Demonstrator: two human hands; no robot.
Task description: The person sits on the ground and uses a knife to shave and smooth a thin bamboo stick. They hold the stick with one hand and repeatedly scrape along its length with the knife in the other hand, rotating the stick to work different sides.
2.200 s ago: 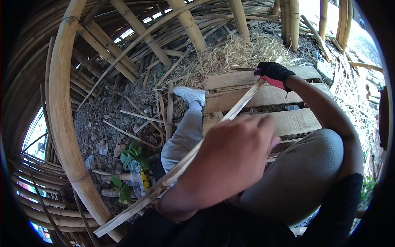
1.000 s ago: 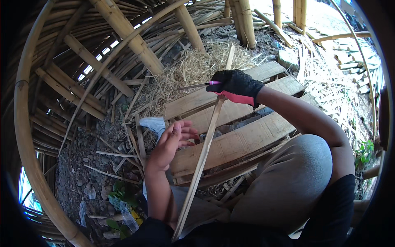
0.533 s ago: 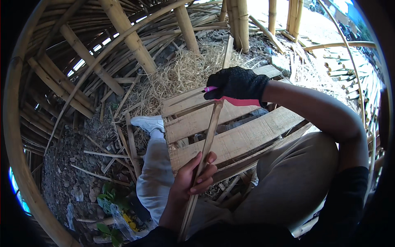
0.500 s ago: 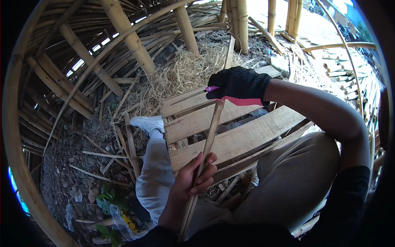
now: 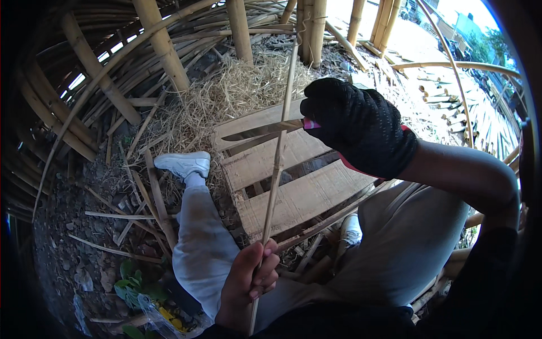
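My bare left hand [image 5: 248,279] is closed around the lower part of a long, thin bamboo strip [image 5: 275,183], which stands up and leans slightly right toward its far end. In a black glove with a red palm, my right hand [image 5: 361,127] grips a knife by its pink handle. The knife blade [image 5: 254,131] points left and crosses the strip at its upper middle; whether they touch I cannot tell. Beneath both lies a low platform of wooden slats [image 5: 299,206], between my legs.
Straw-like bamboo shavings [image 5: 226,93] heap up beyond the platform. Upright bamboo poles [image 5: 240,34] and stacked canes stand behind them. Cut bamboo pieces [image 5: 451,110] lie at the far right. Loose sticks, a green plant [image 5: 130,285] and clear plastic are on the ground at the left.
My right hand has come nearer and a little right, and the knife blade now shows across the strip. The strip stands more upright, and my left hand sits lower. The view has shifted.
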